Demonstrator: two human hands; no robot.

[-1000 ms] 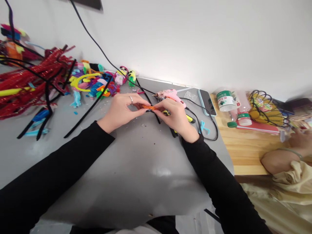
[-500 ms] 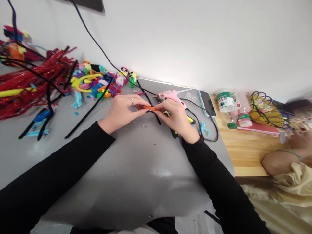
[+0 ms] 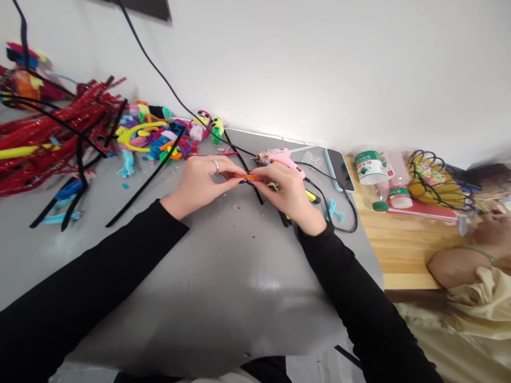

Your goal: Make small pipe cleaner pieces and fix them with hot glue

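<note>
A small orange piece [image 3: 248, 177], perhaps of pipe cleaner, is pinched between my two hands above the grey table [image 3: 223, 298]; a dark blue bit shows at its lower side. My left hand [image 3: 203, 183], with a ring on one finger, grips its left end between thumb and fingertips. From the other side, my right hand [image 3: 289, 191] pinches the right end. Just behind my right hand lies a pink glue gun [image 3: 281, 158]. A yellow-and-black tool [image 3: 313, 197] lies partly hidden under that hand. One black pipe cleaner [image 3: 241, 159] passes behind the fingertips.
Red tinsel stems [image 3: 59, 135] and a heap of coloured pipe cleaners [image 3: 155, 138] lie at left. Two small figures [image 3: 207, 125] stand by the wall. At right are a phone [image 3: 339, 169], bottles [image 3: 370, 167], a yellow basket [image 3: 435, 183] and another person's arm [image 3: 459, 268].
My right fingertips have shifted slightly on the orange piece, showing a little more of its right part. Both hands stay in the same place.
</note>
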